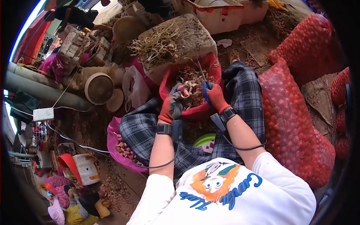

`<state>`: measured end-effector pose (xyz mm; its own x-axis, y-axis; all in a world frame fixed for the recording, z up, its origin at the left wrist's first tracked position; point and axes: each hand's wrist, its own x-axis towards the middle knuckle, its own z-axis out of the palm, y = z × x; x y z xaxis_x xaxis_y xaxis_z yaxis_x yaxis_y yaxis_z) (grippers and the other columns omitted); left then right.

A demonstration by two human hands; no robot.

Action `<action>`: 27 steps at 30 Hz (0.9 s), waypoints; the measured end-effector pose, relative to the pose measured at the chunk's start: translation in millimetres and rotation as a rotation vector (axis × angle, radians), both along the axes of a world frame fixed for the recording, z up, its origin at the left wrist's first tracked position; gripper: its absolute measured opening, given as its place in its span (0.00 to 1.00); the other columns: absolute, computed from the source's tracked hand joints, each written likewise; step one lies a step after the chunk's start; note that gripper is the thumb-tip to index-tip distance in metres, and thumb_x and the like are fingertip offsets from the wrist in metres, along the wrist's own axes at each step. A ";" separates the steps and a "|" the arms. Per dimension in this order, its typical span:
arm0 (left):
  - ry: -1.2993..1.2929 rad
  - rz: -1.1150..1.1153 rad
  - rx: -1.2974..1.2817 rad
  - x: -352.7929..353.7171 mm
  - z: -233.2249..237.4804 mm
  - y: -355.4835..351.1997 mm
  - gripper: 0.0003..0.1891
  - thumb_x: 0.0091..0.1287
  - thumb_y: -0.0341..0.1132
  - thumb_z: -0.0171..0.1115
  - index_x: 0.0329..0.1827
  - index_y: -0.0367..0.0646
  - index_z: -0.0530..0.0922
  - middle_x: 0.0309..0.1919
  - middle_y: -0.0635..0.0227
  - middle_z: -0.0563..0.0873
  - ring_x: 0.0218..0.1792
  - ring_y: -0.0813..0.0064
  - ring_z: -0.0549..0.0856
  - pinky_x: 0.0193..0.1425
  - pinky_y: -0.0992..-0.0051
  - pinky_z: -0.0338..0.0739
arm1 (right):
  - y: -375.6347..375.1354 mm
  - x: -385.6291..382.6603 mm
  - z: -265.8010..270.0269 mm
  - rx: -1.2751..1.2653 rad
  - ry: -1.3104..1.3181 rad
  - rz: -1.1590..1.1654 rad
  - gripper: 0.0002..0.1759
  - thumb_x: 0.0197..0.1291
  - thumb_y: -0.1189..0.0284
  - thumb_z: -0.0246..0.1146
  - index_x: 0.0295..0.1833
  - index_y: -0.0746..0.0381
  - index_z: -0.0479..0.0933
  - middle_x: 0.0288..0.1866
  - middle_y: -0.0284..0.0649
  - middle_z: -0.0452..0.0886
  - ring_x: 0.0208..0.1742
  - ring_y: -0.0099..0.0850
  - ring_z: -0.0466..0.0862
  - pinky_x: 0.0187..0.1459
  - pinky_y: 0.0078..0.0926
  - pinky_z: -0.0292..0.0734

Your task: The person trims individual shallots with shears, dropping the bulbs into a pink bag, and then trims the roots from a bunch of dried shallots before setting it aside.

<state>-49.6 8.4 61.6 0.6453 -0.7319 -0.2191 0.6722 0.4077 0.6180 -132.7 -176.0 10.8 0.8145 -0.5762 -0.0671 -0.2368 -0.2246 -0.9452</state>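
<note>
My left hand (172, 104), in a red and grey glove, is closed around a shallot (183, 91) with dry roots or stalks on it. Blue-handled scissors (206, 90) are gripped in my right hand (217, 98), which wears a red glove. Their blades point away from me, beside the shallot. Both hands are over a red bag (164, 90) holding dry skins and trimmings. By my left knee lies a pink bag (114, 131) with several peeled-looking shallots (125, 150) in it.
A foam box (204, 35) topped with dried stalks (155, 41) stands just beyond the red bag. Full red mesh sacks (285, 123) line my right side. At left are a round fan (99, 89) and a white power strip (43, 114). Other people (77, 210) sit at lower left.
</note>
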 end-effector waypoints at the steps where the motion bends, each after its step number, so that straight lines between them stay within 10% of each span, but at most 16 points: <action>1: -0.008 0.014 0.014 0.4 0.4 0.2 0.15 0.70 0.26 0.49 0.59 0.38 0.69 0.45 0.66 0.77 0.45 0.76 0.78 0.56 0.78 0.74 | -0.3 -1.0 5.9 0.144 -0.008 0.056 0.17 0.55 0.60 0.66 0.43 0.61 0.84 0.33 0.43 0.85 0.33 0.32 0.84 0.38 0.30 0.77; 5: -0.071 -0.083 -0.018 4.6 -17.8 0.8 0.14 0.71 0.30 0.52 0.57 0.36 0.70 0.43 0.69 0.77 0.43 0.80 0.77 0.55 0.79 0.73 | 5.0 -2.7 33.0 0.517 -0.110 0.237 0.14 0.57 0.67 0.66 0.47 0.62 0.83 0.36 0.32 0.84 0.33 0.16 0.79 0.36 0.18 0.74; 9: -1.030 -0.032 0.513 -10.1 11.7 -5.6 0.13 0.72 0.37 0.54 0.52 0.38 0.72 0.40 0.72 0.76 0.41 0.82 0.75 0.51 0.81 0.71 | 12.9 -13.3 62.3 0.700 -0.205 0.323 0.14 0.58 0.70 0.65 0.49 0.63 0.82 0.40 0.30 0.84 0.33 0.14 0.78 0.36 0.15 0.72; 12: -0.977 -0.050 0.561 -10.7 17.7 -3.5 0.11 0.73 0.36 0.52 0.50 0.38 0.71 0.40 0.71 0.75 0.42 0.79 0.74 0.51 0.80 0.68 | 11.5 -12.9 59.1 0.827 -0.156 0.322 0.18 0.57 0.68 0.66 0.52 0.64 0.80 0.41 0.33 0.84 0.34 0.14 0.78 0.38 0.16 0.73; 17: -1.089 -0.005 0.679 -8.6 22.4 -2.5 0.10 0.72 0.36 0.54 0.50 0.41 0.72 0.41 0.72 0.76 0.42 0.80 0.75 0.52 0.81 0.70 | 7.9 -14.3 43.4 -0.270 -0.118 0.176 0.25 0.53 0.52 0.66 0.44 0.63 0.80 0.37 0.42 0.84 0.37 0.30 0.84 0.40 0.28 0.77; 21: -0.030 0.114 -0.325 21.2 -9.2 5.3 0.12 0.71 0.30 0.53 0.56 0.42 0.73 0.48 0.67 0.80 0.53 0.72 0.80 0.56 0.72 0.80 | 8.0 -29.9 75.0 -0.614 0.018 0.161 0.29 0.49 0.42 0.63 0.35 0.60 0.79 0.32 0.44 0.82 0.38 0.43 0.83 0.39 0.37 0.77; 27: 0.062 0.223 -0.134 17.9 14.5 10.1 0.11 0.67 0.27 0.60 0.49 0.47 0.72 0.38 0.75 0.78 0.43 0.82 0.79 0.50 0.81 0.78 | 17.2 -31.1 69.7 -0.660 -0.032 0.270 0.24 0.49 0.48 0.65 0.36 0.59 0.80 0.30 0.43 0.82 0.35 0.41 0.83 0.37 0.37 0.77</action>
<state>-31.7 18.5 76.2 0.7824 -0.5980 -0.1738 0.5913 0.6258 0.5087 -163.8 -158.8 80.5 0.9302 -0.2664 0.2527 -0.0666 -0.7992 -0.5973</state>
